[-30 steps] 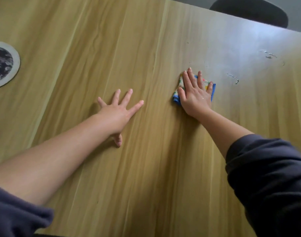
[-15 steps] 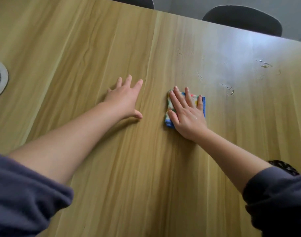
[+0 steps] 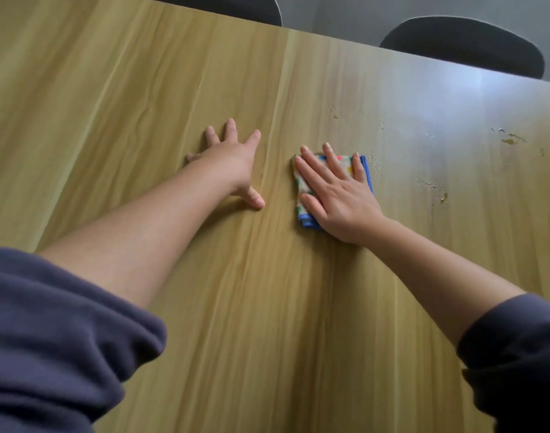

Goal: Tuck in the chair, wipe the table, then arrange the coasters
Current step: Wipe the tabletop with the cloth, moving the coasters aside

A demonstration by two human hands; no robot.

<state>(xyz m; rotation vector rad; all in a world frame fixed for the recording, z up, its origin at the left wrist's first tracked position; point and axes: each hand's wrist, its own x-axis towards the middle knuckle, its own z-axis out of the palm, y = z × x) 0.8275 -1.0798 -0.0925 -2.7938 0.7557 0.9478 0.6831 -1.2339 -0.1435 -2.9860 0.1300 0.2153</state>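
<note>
One tabletop (image 3: 142,89), one folded cloth (image 3: 347,165), two dark chairs (image 3: 223,7) (image 3: 461,45), one left hand (image 3: 233,160), one right hand (image 3: 342,201).

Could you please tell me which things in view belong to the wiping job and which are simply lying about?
Part of the job:
- folded cloth, pressed under the flat right hand
- table
- droplets right of the cloth
- left hand, resting flat on the table

Lying about:
- dark chair beyond the far edge
- second dark chair beside it
</note>
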